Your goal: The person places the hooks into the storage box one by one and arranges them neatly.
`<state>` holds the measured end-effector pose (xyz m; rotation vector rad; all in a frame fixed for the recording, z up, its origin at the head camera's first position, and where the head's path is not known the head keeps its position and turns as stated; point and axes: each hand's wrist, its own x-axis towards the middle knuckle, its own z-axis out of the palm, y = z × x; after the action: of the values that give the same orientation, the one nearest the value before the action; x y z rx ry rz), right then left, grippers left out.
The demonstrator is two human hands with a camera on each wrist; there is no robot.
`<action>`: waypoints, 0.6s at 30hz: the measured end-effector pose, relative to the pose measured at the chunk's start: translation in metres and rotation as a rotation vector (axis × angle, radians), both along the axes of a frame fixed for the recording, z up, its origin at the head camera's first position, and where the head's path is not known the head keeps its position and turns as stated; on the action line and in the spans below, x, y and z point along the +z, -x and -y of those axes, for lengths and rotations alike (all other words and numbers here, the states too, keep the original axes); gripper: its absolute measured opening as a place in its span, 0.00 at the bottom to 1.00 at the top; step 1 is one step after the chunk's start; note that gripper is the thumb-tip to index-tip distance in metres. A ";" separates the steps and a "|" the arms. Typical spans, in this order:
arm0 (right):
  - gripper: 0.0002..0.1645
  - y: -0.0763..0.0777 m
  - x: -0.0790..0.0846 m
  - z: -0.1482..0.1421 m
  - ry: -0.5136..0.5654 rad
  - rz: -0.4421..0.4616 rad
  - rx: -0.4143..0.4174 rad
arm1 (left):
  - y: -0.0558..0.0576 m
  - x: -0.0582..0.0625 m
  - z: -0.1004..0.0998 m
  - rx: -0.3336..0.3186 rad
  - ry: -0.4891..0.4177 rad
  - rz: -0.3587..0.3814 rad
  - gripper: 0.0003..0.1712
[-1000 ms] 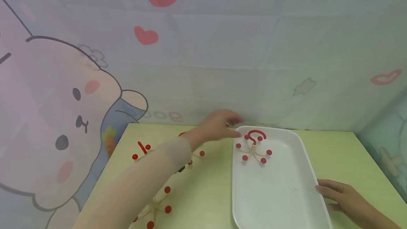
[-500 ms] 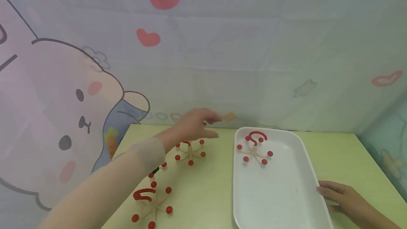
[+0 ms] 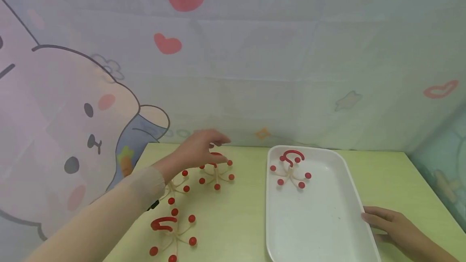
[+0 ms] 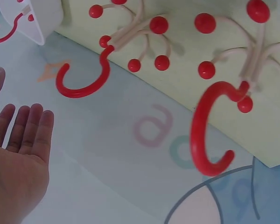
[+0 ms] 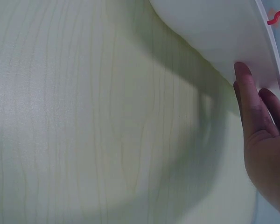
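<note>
My left hand (image 3: 198, 148) hangs over the table's back left with fingers extended, holding nothing. Below it stands a head massager (image 3: 216, 178) with a red hook handle and beige prongs tipped with red balls. Another massager (image 3: 172, 189) is partly hidden behind my forearm, and a third massager (image 3: 174, 234) stands at the front left. In the left wrist view, red hooks (image 4: 200, 126) rise beside my open palm. My right hand (image 3: 395, 225) pinches the right rim of a white tray (image 3: 322, 213). One more massager (image 3: 290, 172) stands in the tray's back left corner.
The pale green table (image 3: 233, 221) meets a printed curtain (image 3: 255, 92) along its back edge. A small dark object (image 3: 153, 205) shows beside my left forearm, mostly hidden. The tray takes up the table's right half.
My left hand has moved left, from the tray's back left corner to above the massagers on the table, uncovering them. My right hand stays at the tray's rim.
</note>
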<state>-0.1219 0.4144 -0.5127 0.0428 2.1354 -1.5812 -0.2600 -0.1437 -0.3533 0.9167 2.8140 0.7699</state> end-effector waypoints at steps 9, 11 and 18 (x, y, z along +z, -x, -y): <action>0.37 0.001 -0.001 0.000 0.031 0.000 0.014 | -0.004 -0.011 0.022 0.045 -0.011 0.001 0.31; 0.37 0.001 -0.001 0.000 0.034 0.002 0.012 | -0.004 -0.014 0.026 0.062 -0.011 0.005 0.33; 0.37 0.000 -0.002 0.000 0.018 0.000 -0.005 | 0.001 -0.028 0.038 0.075 -0.047 0.012 0.34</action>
<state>-0.1219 0.4147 -0.5146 0.0425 2.1222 -1.6035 -0.2608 -0.1819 -0.3816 0.8140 2.8460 0.8514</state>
